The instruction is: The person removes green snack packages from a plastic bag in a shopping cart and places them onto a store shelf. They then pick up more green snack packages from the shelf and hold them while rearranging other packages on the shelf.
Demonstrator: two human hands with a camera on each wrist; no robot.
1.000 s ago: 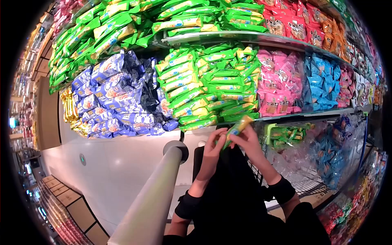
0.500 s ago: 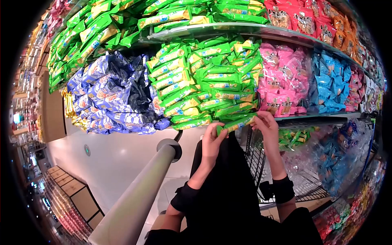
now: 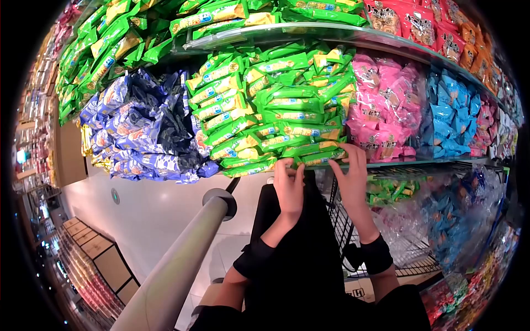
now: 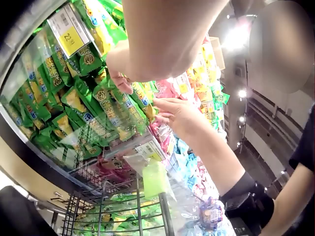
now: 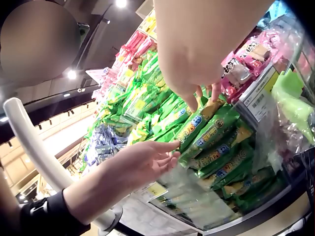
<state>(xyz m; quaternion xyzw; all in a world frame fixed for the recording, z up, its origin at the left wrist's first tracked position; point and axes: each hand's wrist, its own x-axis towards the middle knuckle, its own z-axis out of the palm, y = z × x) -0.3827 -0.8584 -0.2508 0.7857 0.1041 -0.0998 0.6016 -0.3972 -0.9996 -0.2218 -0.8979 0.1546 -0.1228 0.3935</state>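
Observation:
A green-and-yellow packet [image 3: 321, 158] lies at the front of a stack of matching packets [image 3: 292, 105] on the lower shelf. At its left end, my left hand [image 3: 290, 190] pinches the wrapper between thumb and finger, also visible in the right wrist view, left hand [image 5: 140, 162]. My right hand [image 3: 355, 179] holds the other end, thumb and fingers around its tip; the left wrist view shows this right hand [image 4: 184, 120] from the side. The packet [image 5: 192, 130] rests along the row, close against its neighbours.
Blue-purple packets [image 3: 132, 127] are heaped left, pink bags [image 3: 381, 105] and blue bags [image 3: 450, 116] right. A wire cart [image 3: 406, 256] holding bagged snacks stands below right. A pale pole [image 3: 179, 254] rises at left. The shelf's glass edge [image 3: 309, 32] runs above.
Both hands have moved forward from in front of the shelf to the stack's front edge, and the packet has gone from being held up and tilted to lying nearly level on the stack.

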